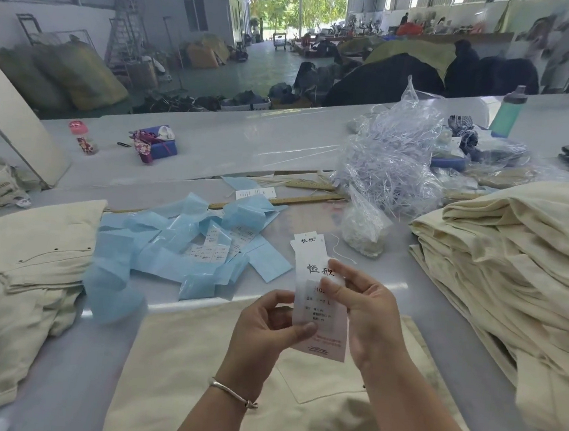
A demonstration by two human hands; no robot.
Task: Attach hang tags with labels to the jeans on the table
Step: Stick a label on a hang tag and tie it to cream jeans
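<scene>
1. Cream jeans (261, 385) lie flat on the tabletop (66, 368) under both hands; no tag on them yet.
2. Left hand (266, 327) and right hand (367, 312) both pinch one hang tag (316, 307), held above the jeans.
3. Right pile (513, 262) looks like the backlog, left pile (14, 260) possibly done. Cannot confirm.
4. Blue backing strips (170, 246) suggest labels already peeled.

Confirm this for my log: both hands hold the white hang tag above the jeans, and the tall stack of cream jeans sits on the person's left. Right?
Not quite. The head view shows the tall stack of cream jeans on the person's right. The left hand and right hand do hold the hang tag above the jeans.
</scene>
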